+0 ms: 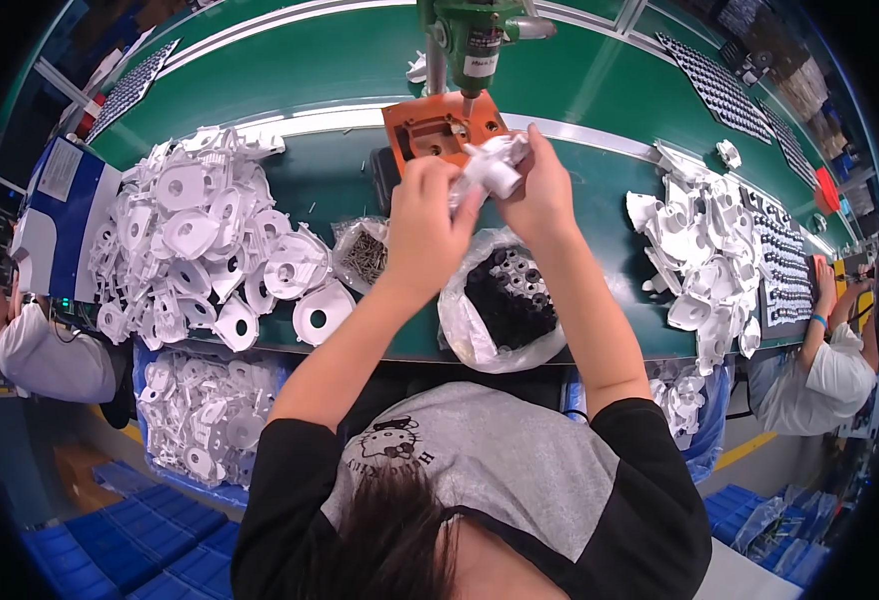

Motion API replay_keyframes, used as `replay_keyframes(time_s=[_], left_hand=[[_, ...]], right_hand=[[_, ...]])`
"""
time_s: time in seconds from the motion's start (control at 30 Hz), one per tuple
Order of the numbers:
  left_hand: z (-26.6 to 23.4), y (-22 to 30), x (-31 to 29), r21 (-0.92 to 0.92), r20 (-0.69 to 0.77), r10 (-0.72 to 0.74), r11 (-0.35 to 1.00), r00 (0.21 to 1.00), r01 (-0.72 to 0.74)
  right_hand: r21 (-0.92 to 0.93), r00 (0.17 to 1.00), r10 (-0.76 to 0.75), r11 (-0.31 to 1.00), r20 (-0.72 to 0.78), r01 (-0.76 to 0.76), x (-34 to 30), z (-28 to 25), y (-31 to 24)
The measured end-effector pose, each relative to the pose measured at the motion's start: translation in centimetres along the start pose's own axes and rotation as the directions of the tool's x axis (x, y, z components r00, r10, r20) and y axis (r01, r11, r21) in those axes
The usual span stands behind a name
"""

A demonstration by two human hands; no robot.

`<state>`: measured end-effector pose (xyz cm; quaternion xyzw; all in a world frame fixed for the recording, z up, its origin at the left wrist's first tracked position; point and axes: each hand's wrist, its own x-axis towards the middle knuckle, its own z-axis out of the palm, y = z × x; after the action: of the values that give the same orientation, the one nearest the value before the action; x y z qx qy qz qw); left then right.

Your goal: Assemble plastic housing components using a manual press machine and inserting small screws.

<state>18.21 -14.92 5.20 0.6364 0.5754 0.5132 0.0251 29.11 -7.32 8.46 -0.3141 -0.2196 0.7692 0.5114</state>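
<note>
In front of my chest, over the bench, a white moulded plastic part (500,172) with a short round tube is held up between my hands. My right hand (544,195) wraps round its right side, the index finger pointing up. The fingers of my left hand (428,212) are closed at its left side, with the thumb along its lower edge; the fingertips are partly hidden. Just beyond stands an orange fixture block (418,128), below the tip of a green powered driver or drill head (470,45).
A clear bag (460,335) of black and metallic pieces sits below my hands, a small bag of screws (365,255) left of it. White plastic parts are heaped left (190,230) and right (695,250). Blue crates (130,530) stand below. Co-workers (825,370) sit either side.
</note>
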Motion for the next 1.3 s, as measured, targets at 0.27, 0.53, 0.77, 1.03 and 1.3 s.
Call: replay_keyframes(time_s=[0.27,0.53,0.77,1.03,1.3], left_hand=[[-2.1,-8.2,6.6,-0.211,0.406,-0.336,0.870,0.850,0.445],[0.4,-13.8,13.6,0.118,0.617,-0.462,0.854,0.637,0.506],[1.1,-14.3,14.6,0.232,0.728,-0.385,0.917,0.567,0.325],[0.9,-11.4,11.4,0.353,0.476,-0.227,0.934,0.850,0.052],[2.2,-8.0,4.7,0.429,0.377,0.113,0.858,0.919,-0.282]], right_hand=[[-0.786,0.943,0.036,0.564,0.331,0.254,-2.3,-7.3,-2.4],[-0.831,0.899,0.041,-0.365,0.436,0.420,-4.4,-10.4,0.6],[-0.781,0.864,0.005,-0.423,0.504,0.458,-4.0,-10.9,2.3],[-0.769,0.833,-0.086,-0.445,0.546,0.458,-3.8,-11.0,3.0],[-0.918,0.919,-0.029,-0.063,0.394,0.392,-4.5,-10.2,0.6]])
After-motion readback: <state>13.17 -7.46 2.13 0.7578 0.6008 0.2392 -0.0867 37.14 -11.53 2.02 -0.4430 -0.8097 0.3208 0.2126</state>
